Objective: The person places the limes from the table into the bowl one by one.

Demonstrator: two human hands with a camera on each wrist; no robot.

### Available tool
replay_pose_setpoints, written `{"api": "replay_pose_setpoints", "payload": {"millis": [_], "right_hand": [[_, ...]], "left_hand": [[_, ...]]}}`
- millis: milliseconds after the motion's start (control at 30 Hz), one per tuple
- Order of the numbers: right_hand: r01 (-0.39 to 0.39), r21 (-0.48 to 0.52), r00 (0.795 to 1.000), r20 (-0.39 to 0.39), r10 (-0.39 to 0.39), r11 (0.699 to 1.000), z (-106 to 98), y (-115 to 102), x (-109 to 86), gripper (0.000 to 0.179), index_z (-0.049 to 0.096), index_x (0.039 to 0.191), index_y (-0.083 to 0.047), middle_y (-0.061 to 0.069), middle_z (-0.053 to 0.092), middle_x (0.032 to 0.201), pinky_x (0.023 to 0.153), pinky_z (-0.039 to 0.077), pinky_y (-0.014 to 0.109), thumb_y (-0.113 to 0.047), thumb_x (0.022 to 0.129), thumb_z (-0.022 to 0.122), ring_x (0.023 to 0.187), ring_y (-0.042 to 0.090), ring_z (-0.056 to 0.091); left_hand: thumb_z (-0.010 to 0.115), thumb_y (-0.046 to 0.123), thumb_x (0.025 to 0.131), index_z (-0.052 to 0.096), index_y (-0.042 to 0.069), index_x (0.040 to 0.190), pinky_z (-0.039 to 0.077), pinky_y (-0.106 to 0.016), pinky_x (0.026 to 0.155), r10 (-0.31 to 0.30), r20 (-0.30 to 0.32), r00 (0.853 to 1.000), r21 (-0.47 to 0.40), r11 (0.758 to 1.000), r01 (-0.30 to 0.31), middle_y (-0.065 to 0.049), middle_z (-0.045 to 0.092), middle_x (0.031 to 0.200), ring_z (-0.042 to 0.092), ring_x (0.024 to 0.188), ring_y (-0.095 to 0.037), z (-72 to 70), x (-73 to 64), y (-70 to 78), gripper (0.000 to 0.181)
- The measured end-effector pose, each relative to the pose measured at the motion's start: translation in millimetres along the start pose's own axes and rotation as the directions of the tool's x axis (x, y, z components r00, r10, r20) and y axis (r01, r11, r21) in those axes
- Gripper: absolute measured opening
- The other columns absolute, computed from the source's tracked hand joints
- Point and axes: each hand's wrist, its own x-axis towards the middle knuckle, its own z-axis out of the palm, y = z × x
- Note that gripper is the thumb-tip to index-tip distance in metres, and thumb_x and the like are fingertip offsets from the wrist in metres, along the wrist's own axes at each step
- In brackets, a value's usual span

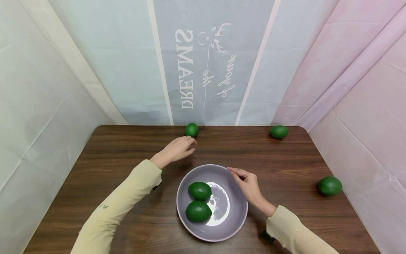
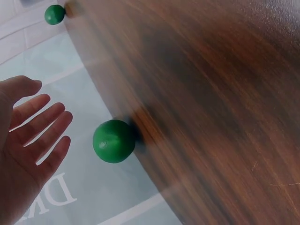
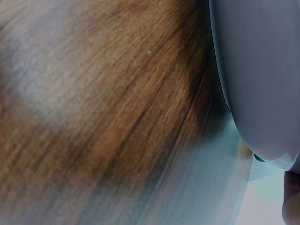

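A purple-grey bowl (image 1: 233, 218) stands near the front of the wooden table with two green limes in it, one lime (image 1: 200, 191) behind the other lime (image 1: 198, 211). My right hand (image 1: 248, 185) holds the bowl's far right rim between thumb and fingers; only a fingertip (image 3: 291, 199) shows beside the bowl (image 3: 262, 70) in the right wrist view. Beyond the bowl, my left hand (image 1: 177, 150) reaches toward a lime (image 1: 191, 130) at the back edge. In the left wrist view its fingers are spread and relaxed, apart from that lime (image 2: 114, 141).
Another lime (image 1: 279, 132) lies at the table's back right corner, and one more lime (image 1: 330, 186) sits by the right edge. Fabric curtains (image 1: 215, 116) with mirrored lettering hang behind the table (image 1: 127, 197) and along both sides.
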Motion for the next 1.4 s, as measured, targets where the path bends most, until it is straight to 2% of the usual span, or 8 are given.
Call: {"api": "replay_pose_setpoints", "payload": {"millis": [167,600,967,1400], "right_hand": [[0.002,0.002,1.000,0.002,-0.002,1.000,0.1,-0.1,-0.2,0.018,0.069,0.099,0.003,0.016,0.067,0.097,0.078,0.043,0.008,0.004,0.083,0.060,0.096,0.022,0.063],[-0.006,0.002,1.000,0.003,0.006,1.000,0.3,-0.6,0.0,0.017,0.069,0.099,0.004,0.018,0.067,0.097,0.078,0.044,0.009,0.003,0.083,0.061,0.096,0.021,0.063],[0.012,-0.005,1.000,-0.001,-0.012,1.000,0.6,-0.3,0.4,0.017,0.069,0.098,0.004,0.017,0.067,0.096,0.077,0.043,0.008,0.004,0.083,0.061,0.095,0.022,0.063],[0.010,-0.001,1.000,-0.006,-0.010,1.000,1.4,0.2,-0.4,0.017,0.069,0.098,0.003,0.016,0.068,0.095,0.076,0.043,0.008,0.004,0.083,0.061,0.094,0.028,0.062]], "left_hand": [[0.060,0.017,0.088,0.061,0.006,0.104,0.049,-0.033,0.075,-0.026,0.003,1.000,-0.002,1.000,0.026,-0.006,0.061,0.099,0.059,0.087,-0.020,1.8,2.5,-3.6,0.020],[0.058,0.018,0.088,0.061,0.004,0.104,0.049,-0.034,0.077,-0.049,-0.003,0.999,0.012,0.999,0.049,-0.007,0.061,0.100,0.060,0.089,-0.022,1.6,10.0,-12.1,0.020],[0.057,0.016,0.089,0.061,0.003,0.103,0.048,-0.036,0.080,-0.076,-0.032,0.997,0.000,0.997,0.076,-0.009,0.061,0.102,0.059,0.093,-0.023,1.3,18.0,-19.0,0.020],[0.058,0.016,0.089,0.059,0.004,0.109,0.048,-0.037,0.080,-0.179,-0.021,0.984,-0.057,0.983,0.177,-0.010,0.059,0.104,0.057,0.096,-0.023,4.2,25.2,-29.0,0.024]]}}
